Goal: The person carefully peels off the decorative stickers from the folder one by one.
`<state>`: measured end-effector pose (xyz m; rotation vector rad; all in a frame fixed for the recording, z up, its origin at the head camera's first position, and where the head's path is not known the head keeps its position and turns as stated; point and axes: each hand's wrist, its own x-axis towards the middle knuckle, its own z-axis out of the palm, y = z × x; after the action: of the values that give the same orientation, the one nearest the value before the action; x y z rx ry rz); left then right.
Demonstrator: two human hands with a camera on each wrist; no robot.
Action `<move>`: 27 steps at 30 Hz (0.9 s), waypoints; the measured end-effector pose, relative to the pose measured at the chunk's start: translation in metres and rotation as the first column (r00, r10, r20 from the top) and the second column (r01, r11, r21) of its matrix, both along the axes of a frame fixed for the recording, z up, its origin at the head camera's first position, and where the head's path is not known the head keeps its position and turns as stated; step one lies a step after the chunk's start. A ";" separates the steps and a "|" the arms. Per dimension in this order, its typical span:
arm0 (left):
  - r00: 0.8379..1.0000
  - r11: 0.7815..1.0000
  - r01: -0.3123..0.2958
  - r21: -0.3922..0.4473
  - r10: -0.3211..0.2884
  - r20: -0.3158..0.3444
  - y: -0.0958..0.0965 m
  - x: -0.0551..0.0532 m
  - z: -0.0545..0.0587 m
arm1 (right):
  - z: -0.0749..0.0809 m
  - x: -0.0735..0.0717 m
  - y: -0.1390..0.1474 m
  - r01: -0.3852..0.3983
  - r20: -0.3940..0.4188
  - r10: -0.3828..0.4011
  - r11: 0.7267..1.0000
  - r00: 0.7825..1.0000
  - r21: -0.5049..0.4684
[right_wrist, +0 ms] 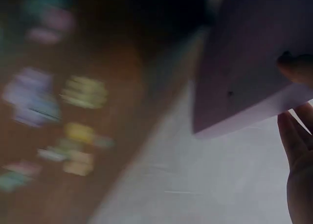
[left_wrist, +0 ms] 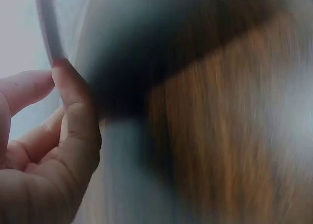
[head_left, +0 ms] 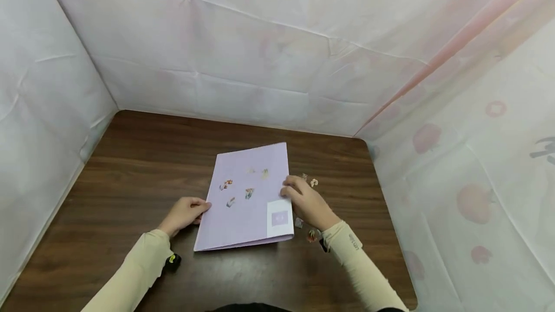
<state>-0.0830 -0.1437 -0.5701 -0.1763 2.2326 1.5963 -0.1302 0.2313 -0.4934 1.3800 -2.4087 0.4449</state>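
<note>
A lilac folder (head_left: 236,227) with a white label (head_left: 277,225) at its lower right is held tilted over the table in the head view. Several small stickers (head_left: 249,193) dot its cover. My left hand (head_left: 184,213) pinches the left edge between thumb and forefinger; in the left wrist view the folder's edge (left_wrist: 49,31) stands between those fingertips. At the opposite side, my right hand (head_left: 307,203) grips the spine edge, fingers over the cover. The right wrist view shows the folder (right_wrist: 249,67) between thumb and fingers (right_wrist: 293,141).
Loose sticker pieces (head_left: 311,236) lie on the brown wooden table (head_left: 143,158) right of the folder, partly behind the right hand; they are blurred in the right wrist view. Pale fabric walls (head_left: 260,37) enclose the table at the back and sides.
</note>
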 end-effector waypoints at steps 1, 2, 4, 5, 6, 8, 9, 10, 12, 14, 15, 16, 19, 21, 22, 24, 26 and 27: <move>1.000 0.999 0.007 -0.050 -0.008 -0.024 -0.002 0.000 0.000 | -0.013 0.003 0.003 0.021 0.007 -0.021 1.000 1.000 0.016; 0.999 0.995 0.018 -0.096 -0.023 -0.047 -0.003 0.000 0.001 | -0.026 0.007 0.006 0.045 0.007 -0.045 0.998 0.999 0.038; 0.997 0.984 0.025 -0.175 -0.038 -0.071 -0.005 0.000 0.000 | -0.046 0.013 0.009 0.078 0.010 -0.079 0.993 0.997 0.084; 0.996 0.978 0.028 -0.206 -0.045 -0.078 -0.005 0.001 0.000 | -0.054 0.016 0.010 0.093 0.009 -0.094 0.990 0.996 0.105; 0.994 0.972 0.036 -0.234 -0.058 -0.089 -0.005 0.001 -0.001 | -0.061 0.018 0.010 0.108 0.007 -0.109 0.986 0.994 0.125; 0.990 0.957 0.046 -0.285 -0.083 -0.119 -0.004 0.003 -0.003 | -0.071 0.022 0.009 0.134 0.012 -0.138 0.978 0.990 0.157; 0.987 0.949 0.044 -0.313 -0.091 -0.135 -0.002 0.004 -0.003 | -0.073 0.023 0.009 0.146 0.019 -0.152 0.974 0.988 0.172; 0.982 0.938 0.046 -0.343 -0.106 -0.158 -0.001 0.005 -0.004 | -0.076 0.024 0.008 0.162 0.033 -0.171 0.969 0.985 0.188; 0.968 0.908 0.044 -0.416 -0.142 -0.208 0.002 0.006 -0.004 | -0.079 0.026 0.008 0.166 0.060 -0.184 0.959 0.981 0.230; 0.954 0.875 0.038 -0.482 -0.175 -0.244 0.003 0.006 -0.003 | -0.082 0.029 0.007 0.155 0.079 -0.180 0.955 0.980 0.252; 0.948 0.859 0.036 -0.510 -0.191 -0.254 0.003 0.006 -0.002 | -0.083 0.030 0.006 0.148 0.084 -0.176 0.954 0.981 0.261; 0.942 0.844 0.038 -0.535 -0.209 -0.262 0.003 0.006 -0.001 | -0.084 0.032 0.006 0.143 0.088 -0.172 0.952 0.981 0.270; 0.934 0.811 0.060 -0.582 -0.252 -0.253 0.004 0.004 0.002 | -0.084 0.035 0.004 0.142 0.077 -0.168 0.952 0.983 0.273; 0.934 0.797 0.070 -0.600 -0.263 -0.241 0.006 0.000 0.006 | -0.082 0.036 0.002 0.153 0.078 -0.183 0.945 0.980 0.290; 0.934 0.789 0.070 -0.611 -0.266 -0.236 0.007 -0.003 0.007 | -0.080 0.035 0.001 0.163 0.078 -0.194 0.940 0.978 0.299; 0.929 0.778 0.063 -0.625 -0.274 -0.248 0.011 -0.010 0.010 | -0.079 0.035 -0.001 0.179 0.075 -0.212 0.933 0.974 0.313; 0.914 0.773 0.051 -0.632 -0.291 -0.282 0.017 -0.019 0.012 | -0.078 0.036 -0.004 0.194 0.067 -0.226 0.928 0.972 0.318; 0.903 0.772 0.045 -0.633 -0.302 -0.305 0.020 -0.024 0.013 | -0.078 0.036 -0.005 0.202 0.064 -0.234 0.926 0.970 0.318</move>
<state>-0.1072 -0.1238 -0.5574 0.2048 2.9218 0.7905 -0.0939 0.2262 -0.5710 1.2055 -2.7695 0.0823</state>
